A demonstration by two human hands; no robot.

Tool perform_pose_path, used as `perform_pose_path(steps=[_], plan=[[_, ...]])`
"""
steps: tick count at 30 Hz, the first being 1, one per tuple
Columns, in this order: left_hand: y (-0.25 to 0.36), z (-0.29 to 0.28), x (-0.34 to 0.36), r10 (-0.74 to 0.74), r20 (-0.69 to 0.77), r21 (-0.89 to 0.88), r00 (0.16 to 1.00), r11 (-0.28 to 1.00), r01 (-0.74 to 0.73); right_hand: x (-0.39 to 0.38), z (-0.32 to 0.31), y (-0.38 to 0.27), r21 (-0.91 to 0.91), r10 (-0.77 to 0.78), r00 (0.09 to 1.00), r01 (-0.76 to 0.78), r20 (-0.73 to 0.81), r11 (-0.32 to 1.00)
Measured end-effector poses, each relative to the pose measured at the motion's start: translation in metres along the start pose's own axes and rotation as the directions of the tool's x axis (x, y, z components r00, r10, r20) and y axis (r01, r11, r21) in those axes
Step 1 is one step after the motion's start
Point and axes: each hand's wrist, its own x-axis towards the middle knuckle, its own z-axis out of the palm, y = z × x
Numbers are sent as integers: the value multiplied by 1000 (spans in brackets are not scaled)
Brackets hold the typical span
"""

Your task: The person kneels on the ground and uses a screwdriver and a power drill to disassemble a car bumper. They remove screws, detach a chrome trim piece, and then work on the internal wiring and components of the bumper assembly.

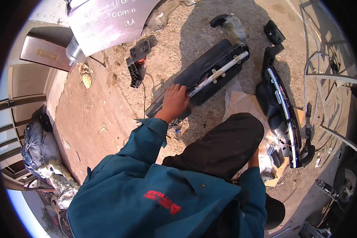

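Observation:
My left hand (pixel 174 100) is closed over the near end of a long black plastic housing (pixel 222 73). A silver metal tube (pixel 222 71) with small brackets runs along that housing, which lies slantwise on the ground. Loose wires hang by my left wrist. My right hand is mostly hidden behind my raised knee; only the wrist (pixel 255 158) shows, and its fingers cannot be seen. Nearest to it are clear plastic wrapping (pixel 268 162) and a small dark part (pixel 278 158) on cardboard.
A second black housing with a silver tube (pixel 282 107) lies to the right, near cardboard (pixel 242 101). Black bracket pieces (pixel 141 49) lie ahead. A printed metal panel (pixel 111 23) is at the upper left, bundled bags (pixel 42 148) at the left, and a metal frame (pixel 332 78) at the right.

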Motion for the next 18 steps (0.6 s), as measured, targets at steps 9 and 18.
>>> perform_pose_path(steps=[9,18], plan=[[-40,10,9,-145,189,-468,971,856,219,-30,11,-129,-97,-228,960,214,-164,972],[3,14,11,-10,-119,-152,993,988,-8,-84,53,-291,-31,-384,896,387,-225,921]])
